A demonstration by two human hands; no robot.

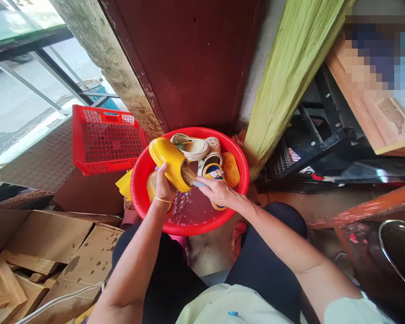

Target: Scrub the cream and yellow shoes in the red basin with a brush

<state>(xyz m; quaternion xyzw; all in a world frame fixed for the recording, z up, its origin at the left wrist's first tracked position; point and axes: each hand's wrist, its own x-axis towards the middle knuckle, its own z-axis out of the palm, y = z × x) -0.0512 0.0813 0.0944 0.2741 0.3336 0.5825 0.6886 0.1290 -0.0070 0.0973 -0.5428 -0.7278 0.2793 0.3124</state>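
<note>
My left hand (164, 185) is closed around a yellow slip-on clog (168, 159), tilted above the red basin (139, 208). My right hand (219, 191) grips the grey handle of a brush (198, 183) at the clog's opening. Brown, bristly texture shows inside the opening; how far the brush reaches in is hidden. Cloudy water (195, 209) lies in the basin, with drops falling below the clog. Among the footwear there are a cream clog (194, 147), a white clog (212, 155), a yellow sole (230, 170) and a blue-and-yellow sandal (213, 172) partly behind my right hand.
A red plastic crate (111, 144) sits left of the basin. Cardboard boxes (50, 234) holding wood pieces fill the lower left. Behind the basin stands a dark red door (192, 67), with a green curtain (290, 76) beside it. A glass pot lid (400, 252) lies at the right.
</note>
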